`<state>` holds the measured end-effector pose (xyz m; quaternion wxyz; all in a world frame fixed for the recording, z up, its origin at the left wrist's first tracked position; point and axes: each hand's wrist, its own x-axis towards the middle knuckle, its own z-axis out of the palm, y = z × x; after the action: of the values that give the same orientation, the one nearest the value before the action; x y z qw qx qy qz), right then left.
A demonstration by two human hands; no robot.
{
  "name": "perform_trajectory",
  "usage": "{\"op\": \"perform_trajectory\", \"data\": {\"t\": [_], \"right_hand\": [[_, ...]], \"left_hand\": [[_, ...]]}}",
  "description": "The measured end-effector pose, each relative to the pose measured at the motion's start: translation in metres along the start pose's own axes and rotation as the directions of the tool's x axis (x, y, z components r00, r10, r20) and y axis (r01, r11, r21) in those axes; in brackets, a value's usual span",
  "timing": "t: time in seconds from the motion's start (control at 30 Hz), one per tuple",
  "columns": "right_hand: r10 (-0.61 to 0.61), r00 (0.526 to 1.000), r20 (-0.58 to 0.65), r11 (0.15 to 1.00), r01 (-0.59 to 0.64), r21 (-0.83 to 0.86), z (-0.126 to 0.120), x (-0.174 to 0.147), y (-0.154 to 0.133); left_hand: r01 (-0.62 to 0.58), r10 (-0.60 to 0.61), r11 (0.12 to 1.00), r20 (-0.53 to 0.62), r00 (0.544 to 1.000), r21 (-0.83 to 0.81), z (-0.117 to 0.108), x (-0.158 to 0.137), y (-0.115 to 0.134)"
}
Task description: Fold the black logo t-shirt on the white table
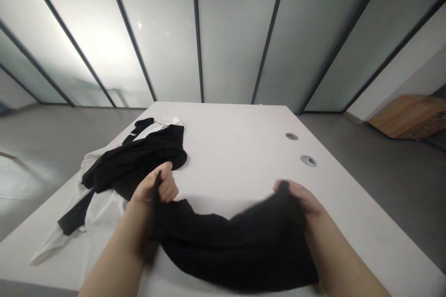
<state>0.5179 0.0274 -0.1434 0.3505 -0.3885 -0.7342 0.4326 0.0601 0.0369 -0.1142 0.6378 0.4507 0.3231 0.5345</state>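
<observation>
A piece of black cloth (pixel 230 250) hangs between my two hands above the near part of the table, sagging in the middle and blurred by motion. Its kind of garment I cannot make out. My left hand (pixel 160 185) is closed in a fist on its left upper end. The right upper end is gripped by my right hand (pixel 296 195), whose fingers are partly hidden behind the fabric. Just beyond my left hand lies a pile of clothes, with a black garment (pixel 139 158) on top of white clothing (pixel 104 209).
The white table (pixel 230 148) has two round cable grommets, a far one (pixel 291 136) and a nearer one (pixel 308 161), near its right edge. Frosted glass panels (pixel 230 32) stand behind it. A wooden cabinet (pixel 407 116) is on the floor at the right.
</observation>
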Motion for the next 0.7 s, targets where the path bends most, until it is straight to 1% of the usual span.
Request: {"op": "perform_trajectory", "data": {"t": [0.03, 0.07, 0.1, 0.13, 0.17, 0.2, 0.23, 0.27, 0.3, 0.33, 0.4, 0.43, 0.53, 0.6, 0.67, 0.7], "right_hand": [[0.222, 0.972, -0.073, 0.919, -0.183, 0.350, 0.004, 0.009, -0.002], [0.393, 0.916, -0.082, 0.776, -0.283, 0.564, 0.008, 0.019, -0.004], [0.532, 0.845, -0.064, 0.623, -0.339, 0.705, 0.012, 0.029, -0.006], [0.649, 0.761, -0.027, 0.458, -0.362, 0.812, 0.014, 0.037, -0.008], [0.721, 0.693, -0.002, 0.351, -0.363, 0.863, 0.015, 0.043, -0.009], [0.762, 0.647, 0.011, 0.289, -0.355, 0.889, 0.016, 0.046, -0.011], [0.783, 0.622, 0.014, 0.257, -0.344, 0.903, 0.015, 0.047, -0.013], [0.789, 0.614, 0.018, 0.242, -0.337, 0.910, 0.014, 0.047, -0.015], [0.787, 0.617, 0.022, 0.235, -0.332, 0.913, 0.014, 0.046, -0.017], [0.781, 0.624, 0.022, 0.237, -0.329, 0.914, 0.013, 0.045, -0.020], [0.771, 0.637, 0.013, 0.250, -0.321, 0.913, 0.013, 0.042, -0.026], [0.768, 0.640, 0.005, 0.257, -0.315, 0.914, 0.013, 0.042, -0.029], [0.760, 0.648, -0.041, 0.279, -0.270, 0.922, 0.014, 0.043, -0.033], [0.748, 0.659, -0.075, 0.297, -0.231, 0.927, 0.012, 0.043, -0.032], [0.731, 0.675, -0.100, 0.319, -0.209, 0.925, 0.011, 0.043, -0.029], [0.721, 0.685, -0.106, 0.330, -0.205, 0.921, 0.011, 0.042, -0.028]], "left_hand": [[0.005, -0.003, 0.999, -0.050, 0.999, 0.040, 0.001, 0.010, -0.002], [0.010, 0.004, 0.993, -0.119, 0.993, 0.115, 0.002, 0.021, -0.005], [0.018, 0.029, 0.974, -0.206, 0.978, 0.226, 0.001, 0.032, -0.008], [0.034, 0.076, 0.930, -0.280, 0.957, 0.367, 0.000, 0.043, -0.012], [0.058, 0.138, 0.855, -0.333, 0.933, 0.516, -0.002, 0.051, -0.016], [0.085, 0.195, 0.762, -0.352, 0.915, 0.642, -0.005, 0.056, -0.019], [0.107, 0.240, 0.665, -0.347, 0.907, 0.739, -0.009, 0.059, -0.022], [0.119, 0.269, 0.582, -0.329, 0.905, 0.804, -0.013, 0.061, -0.024], [0.122, 0.284, 0.527, -0.309, 0.908, 0.841, -0.016, 0.061, -0.025], [0.117, 0.294, 0.498, -0.294, 0.910, 0.859, -0.019, 0.060, -0.026], [0.095, 0.333, 0.483, -0.283, 0.900, 0.870, -0.025, 0.060, -0.027], [0.083, 0.365, 0.484, -0.287, 0.885, 0.871, -0.027, 0.061, -0.027], [0.057, 0.469, 0.481, -0.312, 0.826, 0.875, -0.033, 0.063, -0.027], [0.060, 0.522, 0.457, -0.322, 0.790, 0.887, -0.036, 0.064, -0.025], [0.084, 0.563, 0.419, -0.331, 0.757, 0.904, -0.038, 0.062, -0.019], [0.117, 0.579, 0.402, -0.351, 0.736, 0.908, -0.039, 0.061, -0.016]]}}
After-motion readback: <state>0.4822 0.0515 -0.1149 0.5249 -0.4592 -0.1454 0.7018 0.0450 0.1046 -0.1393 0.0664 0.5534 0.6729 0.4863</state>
